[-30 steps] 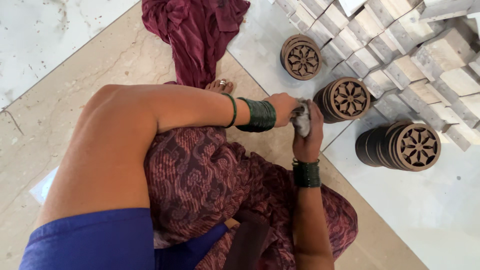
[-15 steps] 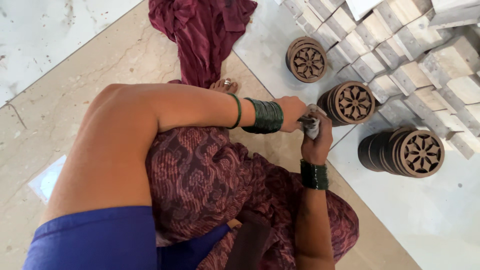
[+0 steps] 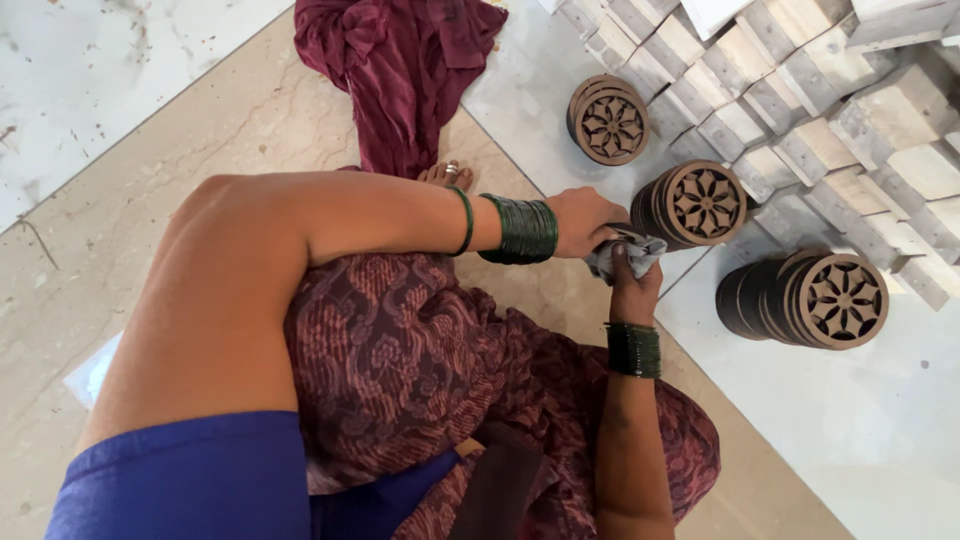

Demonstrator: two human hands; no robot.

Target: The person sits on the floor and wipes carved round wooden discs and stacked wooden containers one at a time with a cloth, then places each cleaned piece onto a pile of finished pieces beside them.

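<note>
My left hand (image 3: 582,220) reaches across from the left, fingers closed on a crumpled grey cloth (image 3: 628,256). From below, my right hand (image 3: 633,287) grips the same cloth, thumb pressed up into it. Something dark shows between the hands; I cannot tell what it is. Both wrists wear green bangles. The hands sit just left of a stack of round carved wooden discs (image 3: 697,204) lying on its side, almost touching it.
Two more stacks of carved discs lie on the pale floor, one at the back (image 3: 606,121) and one at the right (image 3: 820,298). Rows of pale wooden blocks (image 3: 860,110) fill the top right. A maroon cloth (image 3: 400,70) lies ahead of my patterned lap.
Both hands stay closed on the grey cloth and have shifted slightly against each other beside the middle stack. The stacks have not moved.
</note>
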